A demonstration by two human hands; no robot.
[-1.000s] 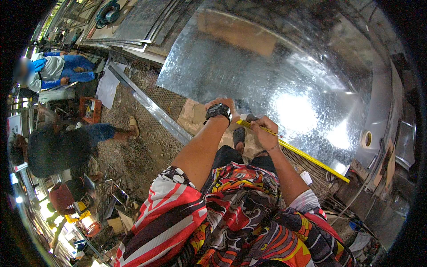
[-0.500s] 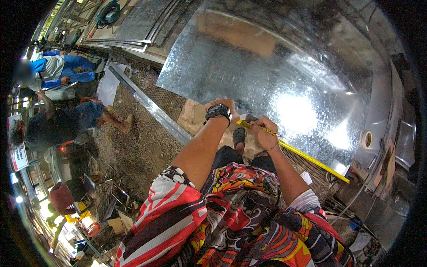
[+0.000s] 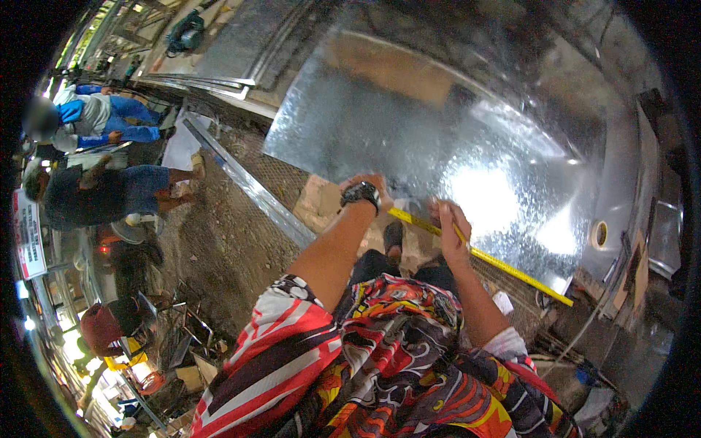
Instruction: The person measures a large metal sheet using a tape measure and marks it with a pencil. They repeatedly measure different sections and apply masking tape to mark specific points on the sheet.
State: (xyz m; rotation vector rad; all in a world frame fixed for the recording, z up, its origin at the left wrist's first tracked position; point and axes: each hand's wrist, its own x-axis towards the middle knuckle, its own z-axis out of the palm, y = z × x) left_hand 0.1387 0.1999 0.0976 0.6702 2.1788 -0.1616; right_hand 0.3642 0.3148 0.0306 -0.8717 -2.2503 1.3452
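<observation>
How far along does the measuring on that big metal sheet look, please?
Already done: the yellow ruler lies along the metal sheet's near edge. In hand: the left hand steadies one end, and the right hand presses it midway. No cut or mark shows yet.

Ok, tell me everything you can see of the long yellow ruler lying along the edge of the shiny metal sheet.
The long yellow ruler is a thin, straight, flat strip; its material and markings are too small to tell. It lies along the near edge of the large shiny galvanised metal sheet, slanting from beside the left hand, which wears a black wristwatch, down to the right, where its free end reaches the sheet's corner. The right hand rests on it partway along. The left end is hidden near the wrist.
</observation>
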